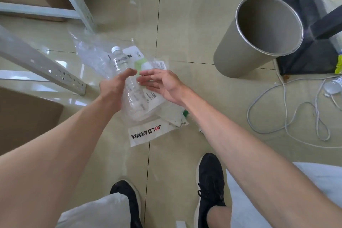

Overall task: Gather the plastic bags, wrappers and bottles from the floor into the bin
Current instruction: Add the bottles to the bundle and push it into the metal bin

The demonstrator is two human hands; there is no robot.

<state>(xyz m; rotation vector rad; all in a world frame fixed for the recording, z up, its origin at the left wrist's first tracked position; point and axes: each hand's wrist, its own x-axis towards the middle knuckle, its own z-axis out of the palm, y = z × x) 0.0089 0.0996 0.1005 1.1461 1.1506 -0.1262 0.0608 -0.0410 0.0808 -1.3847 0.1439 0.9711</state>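
On glossy tiles (185,24) (beige) stands the bin (236,57).

The bottle (120,61) over the plastic bags (88,53) (shelf frame (46,68) to their left); bin (236,55) well to the right, cable (248,114) before it

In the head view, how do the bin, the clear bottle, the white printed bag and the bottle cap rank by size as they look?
1. bin
2. clear bottle
3. white printed bag, unsure against the bottle: it is partly hidden, and the bottle is held nearer the camera
4. bottle cap
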